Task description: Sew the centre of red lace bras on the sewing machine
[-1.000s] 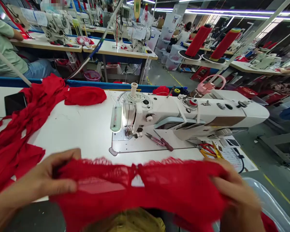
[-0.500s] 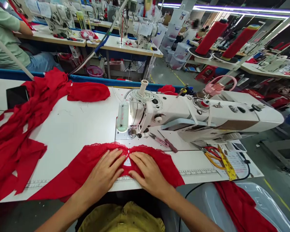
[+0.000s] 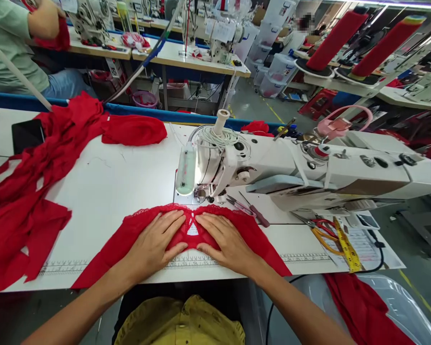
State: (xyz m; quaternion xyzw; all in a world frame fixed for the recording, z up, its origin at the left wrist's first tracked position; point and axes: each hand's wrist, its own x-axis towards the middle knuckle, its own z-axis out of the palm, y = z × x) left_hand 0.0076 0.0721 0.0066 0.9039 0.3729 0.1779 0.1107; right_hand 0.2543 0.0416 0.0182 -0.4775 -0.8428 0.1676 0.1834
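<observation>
A red lace-edged garment (image 3: 109, 249) is spread on the white table, its two halves meeting at a narrow middle with a small triangular gap below. On its left half my left hand (image 3: 158, 244) lies flat, fingers stretched out. My right hand (image 3: 230, 242) rests the same way on the right half, and the thumbs point toward each other. Just beyond the lace edge is the sewing machine (image 3: 273, 163), its lit needle area close to the garment's middle. The palms hide part of the cloth.
Red fabric (image 3: 25, 206) is heaped at the left beside a black phone (image 3: 28, 136). Right of my hands lie thread snips (image 3: 240, 207), a dark-handled tool (image 3: 260, 218), scissors (image 3: 326, 235) and a yellow tape measure (image 3: 346, 247). A clear bin (image 3: 305, 299) stands below; a co-worker (image 3: 12, 52) sits across.
The garment and both hands have shifted slightly away from me, nearer the machine, and the cloth lies straighter. The view has tilted a little. The co-worker's arm has risen with red cloth.
</observation>
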